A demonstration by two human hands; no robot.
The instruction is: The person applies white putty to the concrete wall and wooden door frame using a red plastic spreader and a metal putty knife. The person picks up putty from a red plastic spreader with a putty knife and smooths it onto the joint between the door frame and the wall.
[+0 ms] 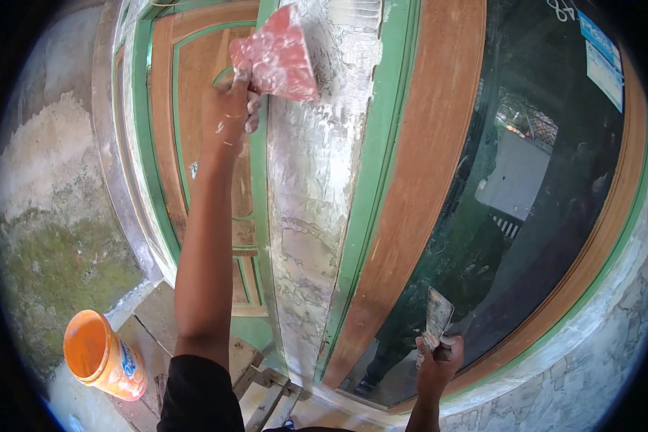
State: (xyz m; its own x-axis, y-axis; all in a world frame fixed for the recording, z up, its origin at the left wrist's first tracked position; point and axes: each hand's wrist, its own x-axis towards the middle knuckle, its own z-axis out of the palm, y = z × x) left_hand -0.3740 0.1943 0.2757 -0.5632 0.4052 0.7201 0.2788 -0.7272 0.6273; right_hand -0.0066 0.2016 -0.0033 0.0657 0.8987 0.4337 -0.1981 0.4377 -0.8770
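My left hand is raised high, closed on a red plastic spreader smeared with white filler, which lies against the upper part of the patchy white plastered pillar between green trims. Low on the right, my right hand grips a metal putty knife, its blade pointing up in front of the dark glass pane. White smears show on my left fingers and wrist.
A wooden door with green edging stands left of the pillar, wood frames around the glass. An orange bucket sits at lower left by a mossy wall. Wooden slats lie below.
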